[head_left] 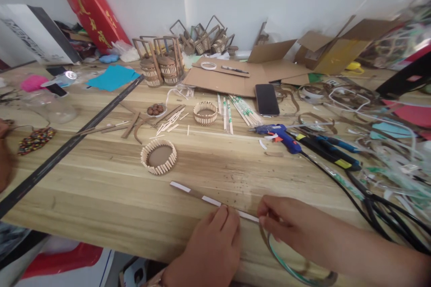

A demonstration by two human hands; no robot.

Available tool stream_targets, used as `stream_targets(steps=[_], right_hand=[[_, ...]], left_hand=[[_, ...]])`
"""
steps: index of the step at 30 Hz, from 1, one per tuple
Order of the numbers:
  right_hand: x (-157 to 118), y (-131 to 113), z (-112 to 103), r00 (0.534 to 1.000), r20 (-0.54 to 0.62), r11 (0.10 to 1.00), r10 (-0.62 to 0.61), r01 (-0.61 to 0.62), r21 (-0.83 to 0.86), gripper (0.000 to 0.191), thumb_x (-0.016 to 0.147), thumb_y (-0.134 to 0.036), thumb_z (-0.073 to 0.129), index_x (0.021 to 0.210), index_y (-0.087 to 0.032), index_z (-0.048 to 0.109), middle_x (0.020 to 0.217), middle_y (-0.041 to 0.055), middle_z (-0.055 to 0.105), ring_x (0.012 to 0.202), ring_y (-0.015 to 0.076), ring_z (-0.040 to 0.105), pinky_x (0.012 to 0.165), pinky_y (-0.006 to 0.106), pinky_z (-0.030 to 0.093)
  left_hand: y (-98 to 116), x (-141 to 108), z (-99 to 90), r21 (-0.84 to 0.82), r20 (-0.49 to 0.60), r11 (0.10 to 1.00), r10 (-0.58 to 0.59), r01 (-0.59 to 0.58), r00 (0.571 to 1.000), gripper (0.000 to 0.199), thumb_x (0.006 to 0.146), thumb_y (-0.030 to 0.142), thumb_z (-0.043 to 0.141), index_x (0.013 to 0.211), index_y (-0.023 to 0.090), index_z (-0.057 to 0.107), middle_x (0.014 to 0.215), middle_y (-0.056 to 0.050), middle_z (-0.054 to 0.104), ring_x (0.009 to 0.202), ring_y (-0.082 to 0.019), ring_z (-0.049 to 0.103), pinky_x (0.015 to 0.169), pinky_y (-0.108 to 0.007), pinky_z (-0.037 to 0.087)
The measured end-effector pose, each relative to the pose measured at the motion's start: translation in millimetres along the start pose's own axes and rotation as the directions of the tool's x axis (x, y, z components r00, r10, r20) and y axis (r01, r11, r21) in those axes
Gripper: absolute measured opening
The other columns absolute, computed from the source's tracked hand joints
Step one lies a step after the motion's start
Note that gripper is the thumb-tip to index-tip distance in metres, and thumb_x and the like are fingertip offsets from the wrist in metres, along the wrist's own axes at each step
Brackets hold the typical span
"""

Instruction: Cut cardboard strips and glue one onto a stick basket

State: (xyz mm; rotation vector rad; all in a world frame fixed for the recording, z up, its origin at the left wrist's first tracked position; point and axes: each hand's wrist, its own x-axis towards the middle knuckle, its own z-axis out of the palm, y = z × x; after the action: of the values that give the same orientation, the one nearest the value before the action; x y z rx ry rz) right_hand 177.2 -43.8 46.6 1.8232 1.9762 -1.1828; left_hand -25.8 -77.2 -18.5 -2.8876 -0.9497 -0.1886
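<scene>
A long brown strip (pixel 195 193) with white patches along its top lies on the table near the front edge. My left hand (pixel 217 240) is closed over the strip, its fingertips pressing on it. To the right, my right hand (pixel 289 219) pinches the same strip between thumb and fingers. Beyond that hand the strip bends down into a loose curl with a greenish edge. A round basket base (pixel 160 154), ringed with short upright wooden sticks, sits ahead and to the left of my hands. Farther back is a second stick ring (pixel 205 113) with a brown band around it.
A blue glue gun (pixel 279 134), pliers (pixel 330 150) and black scissors (pixel 380 202) lie at right beside tangled strips. Behind are a phone (pixel 267 99), cardboard (pixel 225 81) and finished small baskets (pixel 170 69). Loose sticks (pixel 170 121) lie near a dish of brown nuts (pixel 156 110).
</scene>
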Motion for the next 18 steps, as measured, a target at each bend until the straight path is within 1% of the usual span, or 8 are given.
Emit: stream_targets(steps=[3, 5, 7, 12, 15, 18], right_hand=[[6.5, 8.5, 1.3, 0.999, 0.053, 0.999, 0.004, -0.006, 0.037, 0.026, 0.092, -0.027, 0.043, 0.070, -0.020, 0.054, 0.065, 0.0005, 0.060, 0.063, 0.0148, 0.052, 0.057, 0.025, 0.035], [10.3, 13.2, 3.4, 0.997, 0.081, 0.998, -0.011, 0.005, 0.069, 0.028, 0.092, -0.029, 0.043, 0.068, -0.020, 0.054, 0.060, -0.0012, 0.057, 0.058, 0.0130, 0.050, 0.054, 0.024, 0.034], [12.5, 15.4, 5.2, 0.997, 0.079, 0.996, -0.025, 0.018, 0.084, 0.023, 0.091, -0.028, 0.046, 0.071, -0.020, 0.055, 0.058, -0.0026, 0.056, 0.054, 0.0115, 0.048, 0.051, 0.023, 0.033], [13.9, 12.9, 6.2, 0.986, 0.148, 0.985, 0.079, -0.100, 0.137, 0.010, 0.086, -0.026, 0.050, 0.077, -0.022, 0.052, 0.056, -0.0059, 0.051, 0.040, 0.0089, 0.039, 0.034, 0.019, 0.030], [16.4, 12.8, 6.3, 0.985, 0.158, 0.988, 0.075, -0.095, 0.119, 0.010, 0.085, -0.025, 0.050, 0.075, -0.022, 0.050, 0.054, -0.0062, 0.051, 0.037, 0.0091, 0.041, 0.030, 0.019, 0.030], [18.3, 12.6, 6.0, 0.986, 0.149, 0.992, 0.081, -0.094, 0.083, 0.011, 0.084, -0.025, 0.051, 0.073, -0.022, 0.050, 0.054, -0.0055, 0.052, 0.039, 0.0096, 0.044, 0.031, 0.019, 0.031]], left_hand=[[0.5, 0.5, -0.4, 0.001, 0.041, 1.000, 0.007, -0.007, 0.999, 0.036, 0.101, 0.024, 0.040, 0.123, 0.007, 0.063, 0.119, -0.015, 0.068, 0.109, -0.022, 0.061, 0.084, -0.029, 0.051], [1.3, 0.6, -0.6, 0.003, 0.055, 1.000, 0.010, -0.010, 0.998, 0.035, 0.100, 0.024, 0.042, 0.124, 0.008, 0.062, 0.120, -0.016, 0.068, 0.110, -0.022, 0.061, 0.084, -0.029, 0.051], [2.1, 0.8, -0.8, 0.007, 0.064, 1.000, 0.002, -0.003, 0.998, 0.034, 0.099, 0.022, 0.044, 0.124, 0.008, 0.062, 0.119, -0.016, 0.068, 0.110, -0.022, 0.060, 0.085, -0.029, 0.050], [2.5, 2.1, -1.9, -0.001, 0.084, 1.000, -0.014, 0.015, 0.996, 0.036, 0.098, 0.020, 0.044, 0.127, 0.007, 0.059, 0.120, -0.017, 0.067, 0.112, -0.022, 0.059, 0.086, -0.030, 0.050], [1.8, 2.5, -1.6, 0.002, 0.061, 1.000, 0.000, 0.000, 0.998, 0.035, 0.100, 0.022, 0.041, 0.124, 0.007, 0.062, 0.119, -0.016, 0.068, 0.110, -0.023, 0.060, 0.085, -0.030, 0.051], [1.4, 2.1, -0.9, 0.006, 0.020, 1.000, -0.004, 0.004, 1.000, 0.036, 0.100, 0.024, 0.040, 0.123, 0.006, 0.061, 0.118, -0.016, 0.068, 0.108, -0.022, 0.062, 0.085, -0.030, 0.051]])
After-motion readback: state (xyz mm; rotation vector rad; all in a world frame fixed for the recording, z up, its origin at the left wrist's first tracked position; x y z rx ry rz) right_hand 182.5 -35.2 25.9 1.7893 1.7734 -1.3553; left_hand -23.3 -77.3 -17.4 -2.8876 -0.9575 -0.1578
